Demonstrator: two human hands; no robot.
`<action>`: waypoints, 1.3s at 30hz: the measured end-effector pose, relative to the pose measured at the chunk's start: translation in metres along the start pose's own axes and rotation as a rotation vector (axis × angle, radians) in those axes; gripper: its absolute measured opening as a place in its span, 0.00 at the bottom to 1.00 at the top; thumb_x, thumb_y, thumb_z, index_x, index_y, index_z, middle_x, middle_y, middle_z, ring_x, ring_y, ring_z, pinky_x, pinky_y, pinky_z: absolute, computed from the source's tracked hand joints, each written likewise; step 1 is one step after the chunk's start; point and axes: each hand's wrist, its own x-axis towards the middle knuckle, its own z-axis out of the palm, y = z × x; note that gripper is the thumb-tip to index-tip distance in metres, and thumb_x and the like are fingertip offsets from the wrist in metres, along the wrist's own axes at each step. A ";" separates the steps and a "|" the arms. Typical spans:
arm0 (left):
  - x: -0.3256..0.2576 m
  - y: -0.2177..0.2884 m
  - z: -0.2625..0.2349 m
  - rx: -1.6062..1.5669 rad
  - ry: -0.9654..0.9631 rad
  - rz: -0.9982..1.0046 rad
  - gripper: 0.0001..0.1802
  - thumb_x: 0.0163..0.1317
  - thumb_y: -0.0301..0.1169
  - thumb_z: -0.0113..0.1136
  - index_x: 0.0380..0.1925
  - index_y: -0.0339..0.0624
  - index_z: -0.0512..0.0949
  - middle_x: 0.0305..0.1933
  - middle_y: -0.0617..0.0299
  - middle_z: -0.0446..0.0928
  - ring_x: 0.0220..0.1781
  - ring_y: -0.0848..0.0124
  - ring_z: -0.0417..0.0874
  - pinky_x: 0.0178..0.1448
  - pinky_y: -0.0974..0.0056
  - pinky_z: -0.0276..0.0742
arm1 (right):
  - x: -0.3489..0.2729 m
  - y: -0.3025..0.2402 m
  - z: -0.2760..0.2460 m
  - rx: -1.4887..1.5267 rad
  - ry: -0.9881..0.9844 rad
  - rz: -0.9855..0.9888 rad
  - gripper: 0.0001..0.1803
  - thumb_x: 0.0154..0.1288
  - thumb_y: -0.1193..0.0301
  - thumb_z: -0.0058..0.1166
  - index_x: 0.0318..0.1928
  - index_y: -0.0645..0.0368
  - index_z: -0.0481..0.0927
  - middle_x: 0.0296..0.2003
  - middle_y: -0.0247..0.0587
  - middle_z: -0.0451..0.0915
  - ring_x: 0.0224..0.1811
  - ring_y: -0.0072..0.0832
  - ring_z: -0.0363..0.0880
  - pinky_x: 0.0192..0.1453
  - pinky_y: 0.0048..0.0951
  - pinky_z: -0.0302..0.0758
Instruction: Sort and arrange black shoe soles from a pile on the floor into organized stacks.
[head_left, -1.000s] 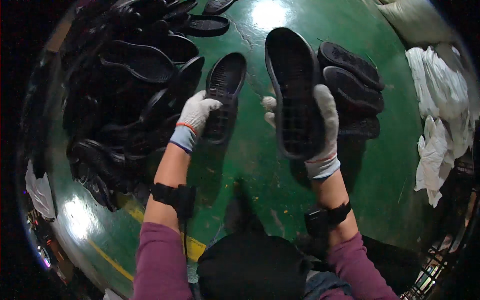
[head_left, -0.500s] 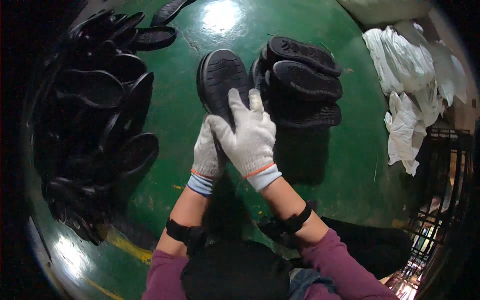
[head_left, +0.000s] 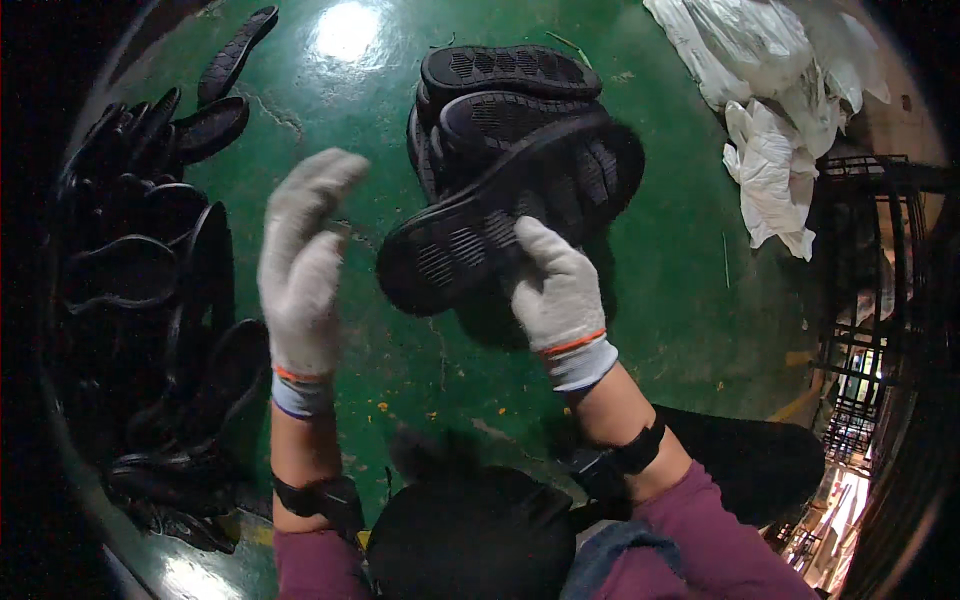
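The right hand (head_left: 556, 290), in a white knit glove with an orange cuff band, grips 1 black moulded rubber shoe sole (head_left: 500, 215) at its near edge, thumb on the tread, fingers hidden behind. The sole hangs tilted in the air, tread toward the camera, just above the stack of black soles (head_left: 500, 80) on the glossy green floor (head_left: 680, 300). The left hand (head_left: 300, 265), gloved alike, is raised, open and empty, fingers loosely together, near the sole's left end. The sole looks light and bendable; held at 1 edge it would probably droop, so a grip across the narrow middle seems steadier. The ribbed tread should give the glove purchase. More dark soles (head_left: 170, 270) lie heaped at the left, white crumpled bags (head_left: 770, 160) far right.
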 end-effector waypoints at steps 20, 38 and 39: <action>-0.187 -0.010 -0.187 1.583 0.063 -0.419 0.20 0.58 0.29 0.63 0.52 0.45 0.86 0.56 0.54 0.85 0.62 0.53 0.83 0.66 0.48 0.77 | 0.074 0.018 -0.051 0.368 -0.309 1.079 0.11 0.79 0.60 0.59 0.51 0.52 0.83 0.52 0.32 0.85 0.51 0.30 0.82 0.57 0.36 0.82; -0.205 0.034 -0.275 1.810 0.069 -0.622 0.21 0.51 0.34 0.69 0.49 0.52 0.87 0.47 0.56 0.83 0.54 0.52 0.83 0.58 0.47 0.80 | 0.032 0.009 0.032 -0.361 -1.317 0.880 0.12 0.75 0.65 0.63 0.51 0.59 0.82 0.35 0.30 0.82 0.32 0.23 0.82 0.37 0.26 0.80; -0.198 0.036 -0.276 1.789 0.019 -0.711 0.20 0.51 0.34 0.69 0.48 0.52 0.87 0.46 0.56 0.84 0.53 0.51 0.84 0.58 0.46 0.80 | 0.023 0.026 0.044 -0.275 -1.380 0.805 0.13 0.76 0.64 0.62 0.51 0.59 0.81 0.34 0.30 0.82 0.33 0.23 0.82 0.37 0.27 0.80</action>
